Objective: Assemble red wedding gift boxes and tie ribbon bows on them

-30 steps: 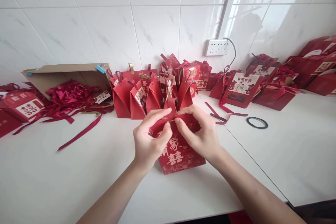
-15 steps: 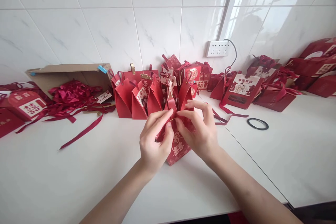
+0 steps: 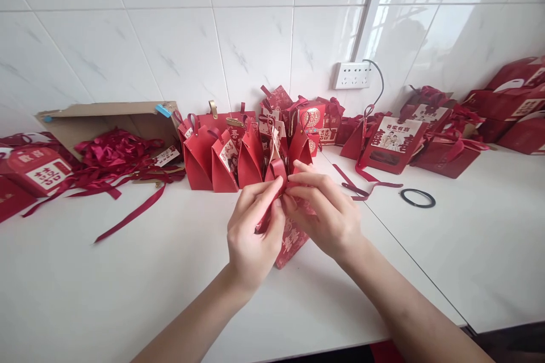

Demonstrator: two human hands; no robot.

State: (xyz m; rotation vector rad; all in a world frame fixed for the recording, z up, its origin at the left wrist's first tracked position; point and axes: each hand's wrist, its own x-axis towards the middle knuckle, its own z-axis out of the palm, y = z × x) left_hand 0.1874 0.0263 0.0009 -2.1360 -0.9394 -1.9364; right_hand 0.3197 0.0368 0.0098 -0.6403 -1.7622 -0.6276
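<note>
A red paper gift box (image 3: 293, 244) with pale lettering stands tilted on its corner toward me at the table's middle. My left hand (image 3: 255, 229) pinches the box's upper part from the left, thumb and fingers closed on it. My right hand (image 3: 326, 212) comes from the right, its fingertips pinched together at the same spot below the handle loop (image 3: 279, 169). The small piece between the right fingertips is hidden. Just behind the hands stands a row of red peaked gift boxes (image 3: 225, 161) with ribbon loops.
At the left, an open cardboard box (image 3: 106, 110) spills dark red ribbons (image 3: 123, 150). To the right lie a loose ribbon (image 3: 361, 188) and a black ring (image 3: 418, 198). More red boxes (image 3: 389, 144) stand by the tiled wall, below a white power socket (image 3: 352, 75).
My right fingers have closed in and lowered at the box top; the small gold-coloured piece seen between the hands is now mostly covered. The view has shifted slightly.
</note>
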